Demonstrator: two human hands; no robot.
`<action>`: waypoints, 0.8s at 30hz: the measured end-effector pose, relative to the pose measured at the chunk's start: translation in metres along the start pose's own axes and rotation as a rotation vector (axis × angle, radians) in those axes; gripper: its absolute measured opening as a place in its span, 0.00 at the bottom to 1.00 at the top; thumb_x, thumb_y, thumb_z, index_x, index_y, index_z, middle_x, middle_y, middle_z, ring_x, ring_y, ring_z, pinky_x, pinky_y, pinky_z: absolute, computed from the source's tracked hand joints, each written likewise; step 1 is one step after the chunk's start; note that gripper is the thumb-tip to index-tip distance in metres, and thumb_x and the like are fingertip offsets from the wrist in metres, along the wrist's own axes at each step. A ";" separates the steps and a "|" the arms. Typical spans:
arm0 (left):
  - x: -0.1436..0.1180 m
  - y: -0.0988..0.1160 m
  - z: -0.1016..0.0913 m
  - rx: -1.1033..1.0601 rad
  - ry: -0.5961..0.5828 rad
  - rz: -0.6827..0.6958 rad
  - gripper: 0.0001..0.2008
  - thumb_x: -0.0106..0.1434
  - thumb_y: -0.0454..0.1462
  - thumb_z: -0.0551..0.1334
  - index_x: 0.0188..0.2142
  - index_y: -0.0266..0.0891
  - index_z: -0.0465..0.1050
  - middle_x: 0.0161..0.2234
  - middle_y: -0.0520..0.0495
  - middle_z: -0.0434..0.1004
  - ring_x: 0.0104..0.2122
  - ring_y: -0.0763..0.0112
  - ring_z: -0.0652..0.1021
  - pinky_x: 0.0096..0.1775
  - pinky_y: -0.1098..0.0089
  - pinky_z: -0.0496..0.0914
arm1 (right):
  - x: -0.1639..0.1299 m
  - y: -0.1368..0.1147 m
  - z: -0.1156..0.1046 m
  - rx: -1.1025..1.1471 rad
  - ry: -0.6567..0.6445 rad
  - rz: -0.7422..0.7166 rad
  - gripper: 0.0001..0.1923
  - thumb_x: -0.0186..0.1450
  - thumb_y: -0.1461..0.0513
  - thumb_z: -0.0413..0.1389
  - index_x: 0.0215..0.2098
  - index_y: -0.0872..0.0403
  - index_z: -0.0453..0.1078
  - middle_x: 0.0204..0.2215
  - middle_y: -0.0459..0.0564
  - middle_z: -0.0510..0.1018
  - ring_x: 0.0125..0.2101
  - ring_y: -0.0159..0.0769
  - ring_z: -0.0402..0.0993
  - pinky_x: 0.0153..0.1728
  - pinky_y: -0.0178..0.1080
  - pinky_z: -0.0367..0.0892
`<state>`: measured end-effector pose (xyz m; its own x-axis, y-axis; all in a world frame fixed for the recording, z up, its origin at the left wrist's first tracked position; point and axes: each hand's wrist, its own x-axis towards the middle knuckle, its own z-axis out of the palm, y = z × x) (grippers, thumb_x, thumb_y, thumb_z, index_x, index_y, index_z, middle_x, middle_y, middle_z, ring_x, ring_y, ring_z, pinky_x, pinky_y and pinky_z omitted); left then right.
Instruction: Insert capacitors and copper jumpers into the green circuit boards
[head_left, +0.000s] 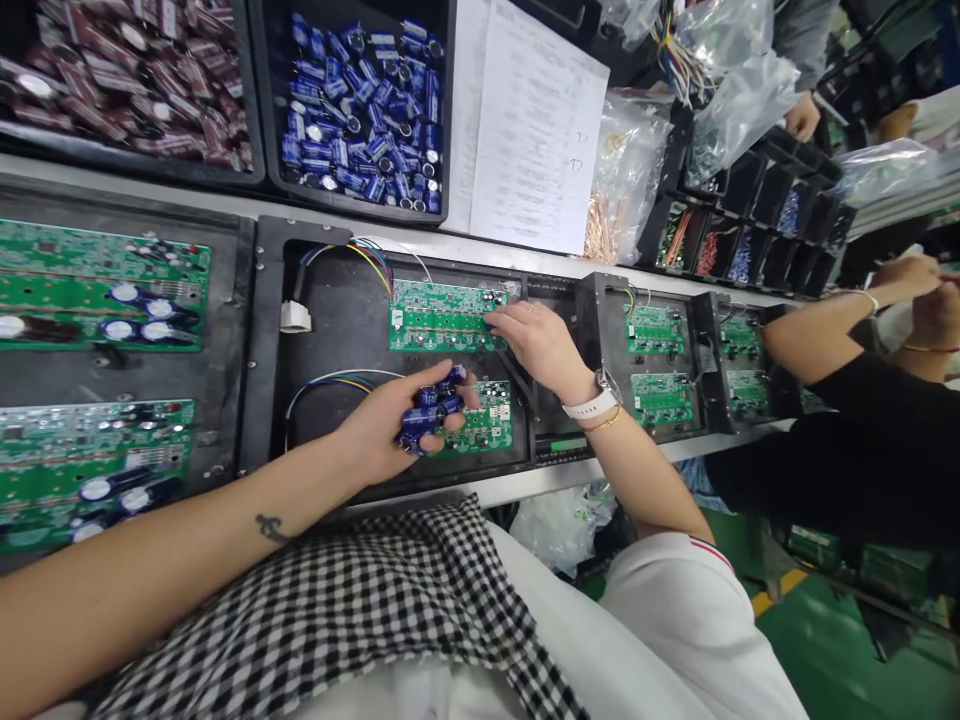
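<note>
Several blue capacitors (429,415), clasped in the curled fingers of the left hand (379,428), over the lower circuit board (491,425); right hand (541,345), fingers bunched at the upper circuit board (435,322), contents indeterminable; beyond, black bin (352,207) of like capacitors. Probable hazard: crowded handful; one slackened finger could drop a capacitor onto the lower circuit board.

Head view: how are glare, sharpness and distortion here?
Head view: glare flecks a clear plastic bag at upper right; head view: print on the paper sheet is too soft to read; head view: the blue capacitors in the left hand have distinct outlines; head view: the left forearm looks stretched toward the edge, wide-angle style.
</note>
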<state>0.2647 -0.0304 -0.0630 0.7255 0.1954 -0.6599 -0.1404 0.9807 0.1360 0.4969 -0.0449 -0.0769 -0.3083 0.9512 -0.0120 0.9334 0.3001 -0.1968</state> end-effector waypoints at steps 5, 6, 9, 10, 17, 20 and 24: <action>0.006 -0.008 0.008 0.111 0.116 0.038 0.16 0.67 0.46 0.60 0.32 0.34 0.72 0.28 0.47 0.71 0.18 0.78 0.71 0.12 0.82 0.57 | -0.020 -0.047 -0.030 0.201 0.128 0.084 0.17 0.70 0.53 0.54 0.55 0.47 0.71 0.47 0.48 0.80 0.51 0.41 0.70 0.52 0.45 0.62; 0.007 -0.009 0.009 0.129 0.118 0.035 0.17 0.67 0.47 0.60 0.31 0.34 0.72 0.27 0.48 0.71 0.18 0.77 0.71 0.12 0.82 0.57 | -0.024 -0.057 -0.035 0.230 0.109 0.058 0.17 0.70 0.53 0.54 0.54 0.47 0.71 0.45 0.47 0.81 0.51 0.40 0.70 0.53 0.45 0.61; 0.010 -0.013 0.009 0.191 0.091 0.004 0.20 0.65 0.51 0.60 0.28 0.36 0.70 0.25 0.48 0.70 0.18 0.75 0.71 0.12 0.80 0.58 | -0.035 -0.075 -0.043 0.259 0.060 0.012 0.14 0.71 0.56 0.53 0.53 0.46 0.72 0.44 0.46 0.81 0.51 0.39 0.69 0.55 0.45 0.59; 0.010 -0.014 0.008 0.216 0.078 -0.014 0.22 0.64 0.52 0.61 0.27 0.35 0.70 0.24 0.48 0.70 0.18 0.74 0.71 0.12 0.80 0.58 | -0.038 -0.078 -0.044 0.254 0.052 0.009 0.14 0.72 0.57 0.52 0.53 0.45 0.72 0.46 0.45 0.81 0.51 0.39 0.69 0.55 0.45 0.59; 0.008 -0.009 0.002 0.237 -0.032 -0.135 0.18 0.65 0.48 0.58 0.29 0.35 0.72 0.24 0.46 0.71 0.19 0.73 0.72 0.12 0.80 0.58 | -0.040 -0.053 -0.031 0.008 0.075 0.159 0.13 0.72 0.61 0.50 0.52 0.47 0.70 0.43 0.50 0.81 0.51 0.46 0.68 0.55 0.53 0.53; 0.006 -0.007 0.000 0.206 -0.105 -0.146 0.13 0.64 0.41 0.55 0.37 0.35 0.75 0.24 0.44 0.72 0.19 0.71 0.72 0.12 0.79 0.60 | -0.032 -0.032 -0.015 -0.109 0.078 0.298 0.11 0.71 0.62 0.51 0.48 0.50 0.72 0.41 0.52 0.81 0.52 0.51 0.66 0.54 0.55 0.50; 0.003 -0.007 -0.002 0.139 -0.171 -0.167 0.12 0.63 0.39 0.56 0.40 0.35 0.74 0.25 0.44 0.72 0.19 0.70 0.72 0.12 0.79 0.61 | -0.026 -0.021 0.000 -0.005 0.027 0.271 0.08 0.70 0.61 0.53 0.45 0.50 0.73 0.40 0.50 0.81 0.53 0.48 0.66 0.55 0.54 0.48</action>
<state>0.2662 -0.0369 -0.0672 0.8354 0.0153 -0.5494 0.0761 0.9868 0.1433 0.4851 -0.0756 -0.0726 -0.0417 0.9984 -0.0370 0.9822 0.0342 -0.1849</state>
